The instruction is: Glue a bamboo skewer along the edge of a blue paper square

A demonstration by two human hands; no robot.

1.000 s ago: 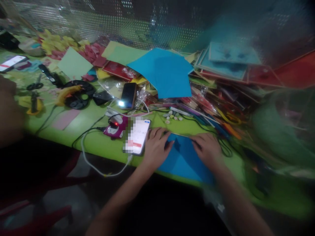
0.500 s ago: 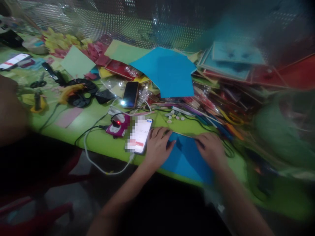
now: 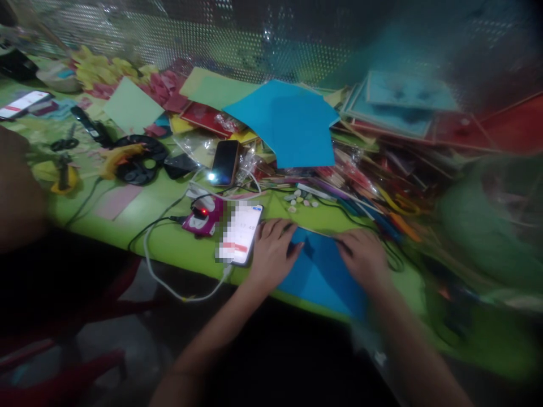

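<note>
A blue paper sheet (image 3: pixel 320 271) lies at the near table edge in front of me. Along its far edge runs a thin, pale, stick-like strip (image 3: pixel 316 231), its ends covered by my fingers. My left hand (image 3: pixel 275 249) is curled over the far left corner of the sheet, thumb on the blue surface. At the far right corner, my right hand (image 3: pixel 365 257) grips the edge with thumb and fingers close together. A lit phone (image 3: pixel 241 234) with a white cable lies just left of my left hand.
A pink power strip (image 3: pixel 203 220) with cables sits to the left. Behind it lies a dark phone (image 3: pixel 224 161) with its light on. Blue sheets (image 3: pixel 301 127), small pebble-like pieces (image 3: pixel 299 200), pens and sticks lie beyond my hands. Another person's arm (image 3: pixel 19 192) is at far left.
</note>
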